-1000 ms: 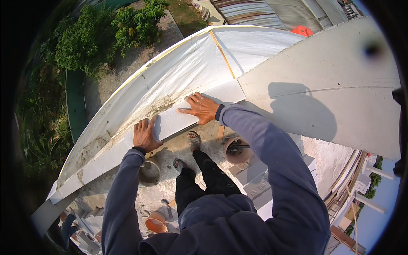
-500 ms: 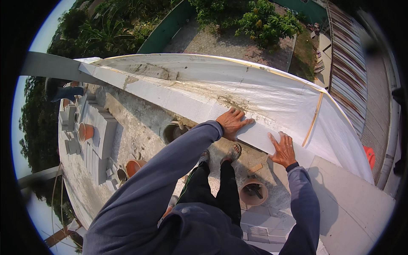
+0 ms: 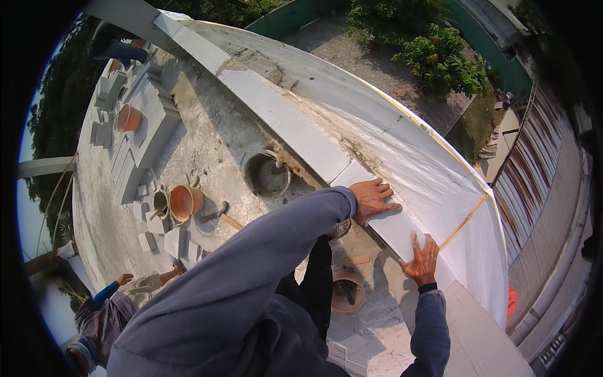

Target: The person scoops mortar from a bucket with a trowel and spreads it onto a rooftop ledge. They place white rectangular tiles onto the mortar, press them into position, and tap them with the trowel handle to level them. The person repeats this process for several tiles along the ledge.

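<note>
A long row of white lightweight blocks point(image 3: 276, 116) runs diagonally along the ledge. My left hand point(image 3: 374, 200) rests on a block near my end, fingers spread over its top toward the far edge. Farther right my right hand point(image 3: 421, 257) grips the same block point(image 3: 396, 229) at its edge, fingers bent. White sheeting point(image 3: 465, 245) lies just beyond the row, with a thin wooden strip point(image 3: 465, 220) across it. Below the ledge are a mortar bucket point(image 3: 264, 176) and an orange bucket point(image 3: 346, 291) with dark tools inside.
Block stacks point(image 3: 143, 144), orange tubs point(image 3: 185, 202) and a hammer point(image 3: 231, 220) occupy the concrete floor. A co-worker point(image 3: 107, 314) is at lower left, another person point(image 3: 119, 47) at upper left. Beyond the sheeting's edge, a yard, trees point(image 3: 440, 56) and corrugated roofing point(image 3: 534, 176) lie below.
My view has swung round along the ledge, showing more floor and the lower-left co-worker. Both hands remain on the blocks; in the picture they have moved right and lower than at first.
</note>
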### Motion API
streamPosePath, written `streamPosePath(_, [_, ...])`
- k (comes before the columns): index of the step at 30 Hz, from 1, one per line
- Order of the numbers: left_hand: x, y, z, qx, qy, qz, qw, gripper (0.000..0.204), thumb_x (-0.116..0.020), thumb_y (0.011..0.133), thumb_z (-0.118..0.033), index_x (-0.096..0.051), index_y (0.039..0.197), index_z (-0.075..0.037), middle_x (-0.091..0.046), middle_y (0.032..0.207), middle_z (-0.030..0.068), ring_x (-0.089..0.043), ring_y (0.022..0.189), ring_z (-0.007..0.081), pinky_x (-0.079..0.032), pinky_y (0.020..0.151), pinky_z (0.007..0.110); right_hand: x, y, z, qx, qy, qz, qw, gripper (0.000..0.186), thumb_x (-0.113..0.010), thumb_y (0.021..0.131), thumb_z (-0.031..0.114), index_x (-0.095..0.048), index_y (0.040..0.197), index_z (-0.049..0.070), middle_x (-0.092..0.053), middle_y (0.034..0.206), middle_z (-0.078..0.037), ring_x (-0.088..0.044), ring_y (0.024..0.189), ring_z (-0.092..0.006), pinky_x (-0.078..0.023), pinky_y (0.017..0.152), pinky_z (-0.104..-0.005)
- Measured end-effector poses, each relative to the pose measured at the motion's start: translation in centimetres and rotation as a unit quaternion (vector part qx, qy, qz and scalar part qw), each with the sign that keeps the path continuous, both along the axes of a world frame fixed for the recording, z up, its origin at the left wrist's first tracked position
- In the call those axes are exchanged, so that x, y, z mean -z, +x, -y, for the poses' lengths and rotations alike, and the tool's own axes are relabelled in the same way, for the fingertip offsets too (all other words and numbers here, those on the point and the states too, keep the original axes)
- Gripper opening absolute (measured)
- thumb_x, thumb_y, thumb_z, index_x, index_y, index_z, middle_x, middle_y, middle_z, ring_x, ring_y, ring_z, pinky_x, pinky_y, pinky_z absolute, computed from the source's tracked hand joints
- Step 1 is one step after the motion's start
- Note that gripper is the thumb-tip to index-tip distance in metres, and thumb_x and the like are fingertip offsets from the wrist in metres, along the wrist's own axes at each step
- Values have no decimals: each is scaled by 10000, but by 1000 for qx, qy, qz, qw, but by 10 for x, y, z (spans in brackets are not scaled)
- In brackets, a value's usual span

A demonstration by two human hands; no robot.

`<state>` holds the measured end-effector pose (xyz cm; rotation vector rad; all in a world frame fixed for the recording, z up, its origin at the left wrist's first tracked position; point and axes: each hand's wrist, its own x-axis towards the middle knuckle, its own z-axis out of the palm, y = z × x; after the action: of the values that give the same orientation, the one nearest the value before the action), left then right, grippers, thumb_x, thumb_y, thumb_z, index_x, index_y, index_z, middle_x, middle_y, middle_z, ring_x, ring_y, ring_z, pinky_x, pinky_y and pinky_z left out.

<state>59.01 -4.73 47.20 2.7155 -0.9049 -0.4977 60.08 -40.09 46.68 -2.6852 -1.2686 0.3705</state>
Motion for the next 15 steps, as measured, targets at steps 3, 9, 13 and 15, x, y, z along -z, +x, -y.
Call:
streamPosePath(3, [3, -8, -3, -5, -23, -7, 1000, 1197, -957, 630, -508, -370, 1623, -187, -560, 1305, 164, -533, 1289, 324, -401, 1120, 470, -1, -2, 1, -21, 2, 9, 1000, 1085, -905, 600, 267, -470, 1591, 183, -480, 1393, -310, -500, 1265, -488, -382, 1092, -596])
streamPosePath(9, [3, -8, -1, -10, -17, -25, 999, 1179, -961, 643, -455, -366, 1629, -202, -562, 1312, 167, -525, 1309, 330, -388, 1142, 454, 0, -5, 0, -4, -20, 6, 1000, 1102, -919, 616, 252, -433, 1602, 170, -480, 1394, -322, -488, 1300, -501, -381, 1105, -604])
streamPosePath(13, [8, -10, 0, -34, -38, 5, 999, 1167, -973, 606, -384, -399, 1610, -231, -564, 1324, 162, -522, 1321, 330, -372, 1159, 450, 5, -2, -3, -9, -31, 12, 999, 1164, -950, 585, 261, -405, 1610, 176, -460, 1420, -323, -473, 1319, -499, -371, 1114, -603])
streamPosePath(15, [16, -11, -1, -48, -44, 19, 998, 1178, -988, 578, -397, -419, 1597, -242, -569, 1320, 152, -520, 1325, 321, -364, 1161, 454, 8, -1, -4, -16, -39, 13, 999, 1180, -958, 579, 270, -396, 1613, 176, -452, 1433, -326, -465, 1327, -500, -366, 1117, -605])
